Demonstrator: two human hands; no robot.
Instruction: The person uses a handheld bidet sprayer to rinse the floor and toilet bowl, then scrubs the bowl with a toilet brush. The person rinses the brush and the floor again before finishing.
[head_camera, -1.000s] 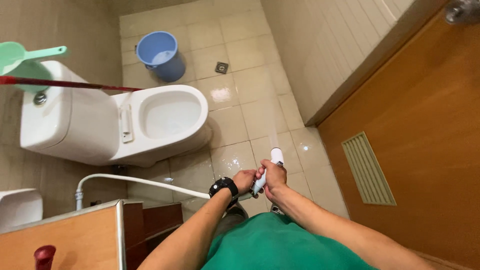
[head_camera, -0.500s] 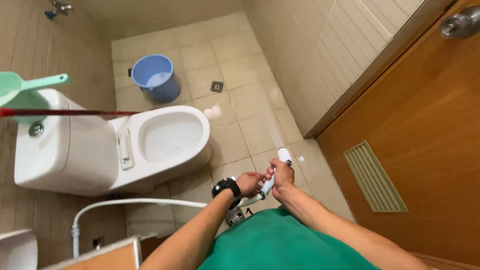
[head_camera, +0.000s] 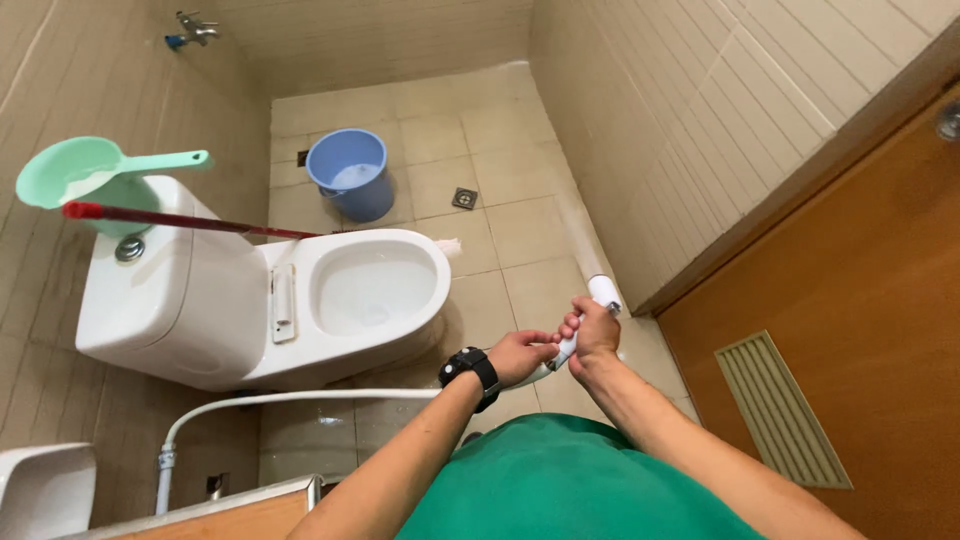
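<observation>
Around the white sprayer (head_camera: 590, 318) the right hand (head_camera: 594, 335) was closed tight, fingers wrapped over its handle and the head poking out above the fist, aimed toward the tiled wall (head_camera: 640, 150) and floor (head_camera: 520, 235) ahead. Just behind that grip, the left hand (head_camera: 522, 356), with a black watch (head_camera: 471, 372) at the wrist, was pinched shut on the sprayer's lower end where the hose (head_camera: 300, 398) joined it. From there the hose ran back to the left and down to a valve near the wall. Beyond the grip and to its left stood the toilet (head_camera: 250, 300), seat open, with a red stick (head_camera: 170, 220) and a green dipper (head_camera: 90, 172) on its tank; farther off sat a blue bucket (head_camera: 348, 172) near a drain (head_camera: 464, 198). To the right stood a wooden door (head_camera: 850, 340) with a vent. A wandering nozzle could probably have wet that door, and the slick tiles might have let a foot slip. A tug on the hose could also have strained its joint.
</observation>
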